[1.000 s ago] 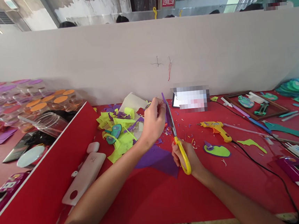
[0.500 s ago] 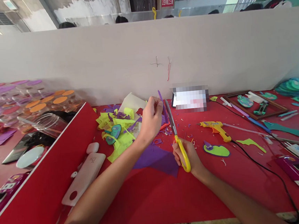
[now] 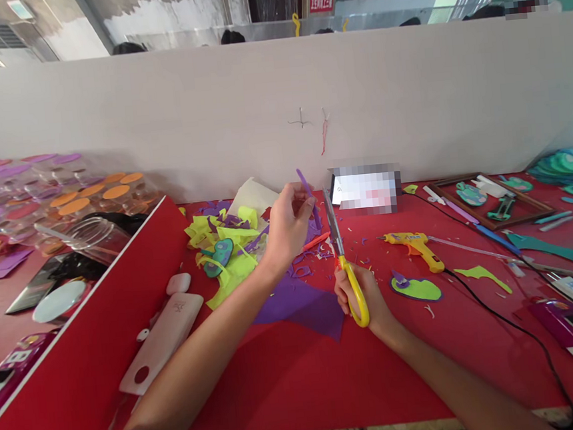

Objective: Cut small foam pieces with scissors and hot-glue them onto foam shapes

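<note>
A thin purple foam strip [image 3: 304,181] is pinched between the thumb and fingers of my left hand [image 3: 290,225], which is held above the table. In my right hand [image 3: 366,295] is a pair of scissors [image 3: 353,289] with yellow handles, blades pointing up and away from me and seemingly closed. The blades stand just right of the strip, apart from it. A purple foam sheet [image 3: 304,307] lies below both hands. Yellow-green and purple scraps [image 3: 233,240] are heaped left of my left hand, with a teal foam piece [image 3: 218,256] on them.
A yellow glue gun [image 3: 414,247] with a trailing black cord lies at right, near a green foam shape [image 3: 418,289]. Behind it stands a lit phone [image 3: 364,188]. A red divider [image 3: 136,281] and a pale power bank [image 3: 162,346] are at left. A wooden frame [image 3: 532,213] lies far right.
The scissors and my right hand have shifted slightly right, away from the strip. My left hand has tilted a little, and the strip now leans further left at its top.
</note>
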`<state>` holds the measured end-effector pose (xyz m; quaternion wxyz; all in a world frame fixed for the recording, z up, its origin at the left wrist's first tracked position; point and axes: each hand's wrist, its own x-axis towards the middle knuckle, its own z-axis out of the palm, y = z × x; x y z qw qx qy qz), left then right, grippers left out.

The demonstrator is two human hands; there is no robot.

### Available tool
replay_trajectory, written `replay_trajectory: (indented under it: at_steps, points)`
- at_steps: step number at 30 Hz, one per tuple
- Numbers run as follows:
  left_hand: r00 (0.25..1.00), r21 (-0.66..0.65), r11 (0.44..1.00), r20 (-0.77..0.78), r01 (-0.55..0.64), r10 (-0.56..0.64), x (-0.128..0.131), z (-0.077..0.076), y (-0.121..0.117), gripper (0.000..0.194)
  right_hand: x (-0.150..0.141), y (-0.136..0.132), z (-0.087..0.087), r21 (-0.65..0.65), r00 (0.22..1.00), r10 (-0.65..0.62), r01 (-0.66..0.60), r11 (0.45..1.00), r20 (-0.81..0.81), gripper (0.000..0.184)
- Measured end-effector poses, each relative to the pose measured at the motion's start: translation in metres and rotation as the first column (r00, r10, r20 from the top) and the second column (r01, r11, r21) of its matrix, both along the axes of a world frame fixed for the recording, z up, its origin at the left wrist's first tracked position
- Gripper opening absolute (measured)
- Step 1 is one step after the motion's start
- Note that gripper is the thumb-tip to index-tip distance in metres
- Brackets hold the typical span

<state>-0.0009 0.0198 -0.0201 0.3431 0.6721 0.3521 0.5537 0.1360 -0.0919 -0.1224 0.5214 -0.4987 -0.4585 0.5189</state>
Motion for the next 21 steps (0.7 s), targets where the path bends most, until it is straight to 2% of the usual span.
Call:
replay_trajectory:
  at_steps: [2,6,12,18,21]
  points:
    - [1.000,-0.002,1.000,-0.028,-0.002,0.002,-0.0013,-0.0001,0.0010,0.003,-0.0002,0.0002,0.0008,-0.014,1.000,-0.006,0.006,1.000,-0.004,0.057]
    - [1.000,0.003,1.000,-0.029,0.004,-0.004,-0.0030,0.0017,0.0007,0.016,-0.0006,0.0001,0.0034,-0.021,1.000,-0.001,0.001,1.000,0.000,0.058]
    - [0.999,-0.030,0.999,-0.002,0.037,-0.037,-0.0045,0.0047,0.0003,0.011,0.0003,-0.0004,0.0020,-0.022,1.000,0.024,-0.024,0.999,-0.019,0.054]
    - [0.998,-0.024,0.998,0.007,0.065,-0.065,-0.0056,0.0028,0.0045,0.021,0.0016,0.0010,-0.0031,-0.014,1.000,0.015,-0.015,1.000,0.001,0.051]
    - [0.999,-0.032,0.998,-0.006,0.050,-0.050,-0.0066,0.0032,0.0057,0.012,0.0011,0.0021,-0.0031,-0.023,1.000,0.029,-0.029,0.999,0.011,0.053]
